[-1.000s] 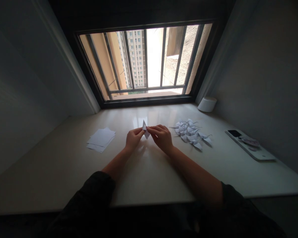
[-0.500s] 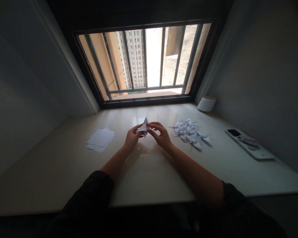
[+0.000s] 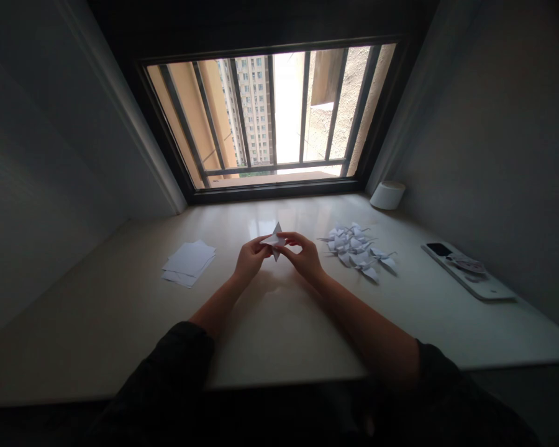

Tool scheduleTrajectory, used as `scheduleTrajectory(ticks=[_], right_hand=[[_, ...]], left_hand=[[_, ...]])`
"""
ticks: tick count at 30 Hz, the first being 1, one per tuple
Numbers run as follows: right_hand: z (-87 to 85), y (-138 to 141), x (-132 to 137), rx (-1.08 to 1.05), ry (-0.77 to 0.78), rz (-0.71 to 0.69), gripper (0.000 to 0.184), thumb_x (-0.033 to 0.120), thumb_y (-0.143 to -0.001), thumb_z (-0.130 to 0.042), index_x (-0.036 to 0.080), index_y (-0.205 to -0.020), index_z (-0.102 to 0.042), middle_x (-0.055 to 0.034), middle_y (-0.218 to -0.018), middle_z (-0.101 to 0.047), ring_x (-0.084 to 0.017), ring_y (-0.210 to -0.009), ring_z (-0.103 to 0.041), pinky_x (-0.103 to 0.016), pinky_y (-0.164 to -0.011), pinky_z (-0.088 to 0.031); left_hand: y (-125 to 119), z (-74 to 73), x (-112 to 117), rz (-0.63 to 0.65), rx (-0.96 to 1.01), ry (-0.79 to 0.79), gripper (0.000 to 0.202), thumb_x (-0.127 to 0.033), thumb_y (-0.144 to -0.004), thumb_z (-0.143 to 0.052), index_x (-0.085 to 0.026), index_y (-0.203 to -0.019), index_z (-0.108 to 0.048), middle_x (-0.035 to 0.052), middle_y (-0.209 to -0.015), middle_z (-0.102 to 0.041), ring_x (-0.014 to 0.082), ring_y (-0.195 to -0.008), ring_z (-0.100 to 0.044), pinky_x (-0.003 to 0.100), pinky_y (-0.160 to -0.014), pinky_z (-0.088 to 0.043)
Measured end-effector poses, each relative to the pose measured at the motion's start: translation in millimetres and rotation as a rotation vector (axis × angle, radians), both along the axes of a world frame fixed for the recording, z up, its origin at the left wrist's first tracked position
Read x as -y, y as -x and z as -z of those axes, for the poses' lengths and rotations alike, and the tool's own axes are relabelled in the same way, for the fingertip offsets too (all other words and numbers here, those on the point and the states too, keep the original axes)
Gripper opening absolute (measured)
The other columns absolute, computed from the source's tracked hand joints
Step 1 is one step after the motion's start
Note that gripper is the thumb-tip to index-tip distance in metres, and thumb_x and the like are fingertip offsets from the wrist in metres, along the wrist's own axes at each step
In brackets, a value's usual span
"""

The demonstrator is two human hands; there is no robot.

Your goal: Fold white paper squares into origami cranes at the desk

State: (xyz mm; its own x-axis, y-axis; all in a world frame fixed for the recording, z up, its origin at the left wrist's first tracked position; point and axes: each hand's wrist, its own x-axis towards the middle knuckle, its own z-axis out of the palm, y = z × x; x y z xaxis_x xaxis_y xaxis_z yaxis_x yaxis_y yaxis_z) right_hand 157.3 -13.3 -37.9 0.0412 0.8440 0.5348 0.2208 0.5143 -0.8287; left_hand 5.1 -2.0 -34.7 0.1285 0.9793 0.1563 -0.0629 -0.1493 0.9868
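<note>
A small folded piece of white paper point(image 3: 274, 239) with pointed corners is held between both hands, a little above the white sill top. My left hand point(image 3: 250, 258) pinches its left side, fingers closed on it. On the right side, my right hand point(image 3: 304, 253) grips the paper between thumb and fingers. One point sticks up and another points down below the fingers. Right of my right hand lies a pile of several folded paper cranes point(image 3: 354, 247). Left of my left hand is a small stack of white paper sheets point(image 3: 189, 263).
A phone point(image 3: 468, 270) in a pale case, with a ring-like grip on it, lies at the right. A white cylindrical object point(image 3: 387, 195) stands at the back right corner. Behind the sill top point(image 3: 279, 335) is a barred window point(image 3: 289, 118) in a dark frame.
Both hands have shifted slightly to the right with the folded paper, which has turned a little. The paper stack, cranes and phone have stayed put.
</note>
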Motion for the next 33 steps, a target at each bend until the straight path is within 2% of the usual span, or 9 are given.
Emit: scheduleTrajectory(ticks=[7,13,16,18,21,24,27,33], right_hand=[[-0.7,-0.5,1.0,0.033,-0.022,0.065,0.027,0.042,-0.073,-0.066,0.025,-0.094,-0.069,-0.0031,-0.087,-0.070,-0.019,-0.077,-0.064,-0.035,-0.075,-0.050],[3.2,-1.9,-3.2,0.008,0.022,0.061,0.025,0.041,-0.072,-0.067,0.024,-0.091,-0.070,-0.0029,-0.082,-0.071,-0.018,-0.074,-0.064,-0.035,-0.074,-0.051],[4.7,-3.1,-5.5,-0.007,0.035,0.073,0.026,0.040,-0.072,-0.067,0.023,-0.091,-0.070,-0.0030,-0.081,-0.071,-0.018,-0.073,-0.065,-0.035,-0.073,-0.051],[5.1,-4.2,-6.3,-0.013,0.045,0.087,0.025,0.039,-0.072,-0.067,0.023,-0.091,-0.070,-0.0032,-0.082,-0.071,-0.018,-0.073,-0.065,-0.034,-0.071,-0.051],[4.9,-5.3,-6.7,-0.018,0.068,0.104,0.025,0.038,-0.072,-0.067,0.023,-0.091,-0.070,-0.0035,-0.082,-0.072,-0.019,-0.072,-0.065,-0.034,-0.069,-0.051],[3.8,-5.5,-6.0,-0.016,0.081,0.109,0.024,0.038,-0.071,-0.068,0.023,-0.090,-0.070,-0.0039,-0.081,-0.072,-0.019,-0.072,-0.065,-0.033,-0.068,-0.051],[2.4,-5.0,-4.9,-0.012,0.076,0.093,0.024,0.038,-0.071,-0.068,0.023,-0.089,-0.071,-0.0041,-0.082,-0.072,-0.019,-0.073,-0.065,-0.033,-0.069,-0.051],[3.2,-3.8,-6.1,-0.069,0.114,0.056,0.027,0.041,-0.069,-0.070,0.022,-0.089,-0.071,-0.0045,-0.082,-0.072,-0.019,-0.074,-0.065,-0.033,-0.070,-0.050]], left_hand=[[1.0,1.8,-1.3,0.022,-0.099,-0.116,0.037,-0.033,-0.071,-0.065,-0.016,-0.104,-0.067,0.0068,-0.094,-0.071,0.0210,-0.083,-0.065,0.034,-0.077,-0.052],[5.0,1.4,-0.7,-0.052,-0.334,-0.260,0.030,-0.027,-0.077,-0.060,-0.023,-0.107,-0.067,0.0061,-0.100,-0.070,0.0203,-0.082,-0.066,0.033,-0.075,-0.051],[5.6,-6.3,4.0,-0.080,-0.409,-0.353,0.036,-0.030,-0.077,-0.062,-0.028,-0.113,-0.063,0.0055,-0.109,-0.066,0.0198,-0.085,-0.065,0.032,-0.074,-0.051],[5.8,-13.5,8.4,-0.091,-0.442,-0.417,0.046,-0.031,-0.073,-0.067,-0.030,-0.119,-0.058,0.0050,-0.114,-0.063,0.0201,-0.088,-0.064,0.033,-0.077,-0.051],[6.6,-22.7,14.4,-0.174,-0.504,-0.497,0.046,-0.034,-0.069,-0.072,-0.031,-0.114,-0.062,0.0046,-0.110,-0.065,0.0218,-0.094,-0.063,0.035,-0.085,-0.048],[7.6,-25.9,17.4,-0.222,-0.498,-0.578,0.031,-0.035,-0.072,-0.069,-0.029,-0.103,-0.068,0.0043,-0.106,-0.067,0.0222,-0.098,-0.062,0.035,-0.089,-0.046],[8.1,-23.4,17.4,-0.238,-0.464,-0.629,0.020,-0.033,-0.073,-0.068,-0.029,-0.093,-0.072,0.0036,-0.096,-0.070,0.0213,-0.092,-0.064,0.035,-0.087,-0.048],[6.7,-17.9,14.4,-0.268,-0.387,-0.721,0.015,-0.029,-0.072,-0.070,-0.028,-0.086,-0.073,0.0023,-0.088,-0.072,0.0196,-0.084,-0.067,0.035,-0.079,-0.053]])
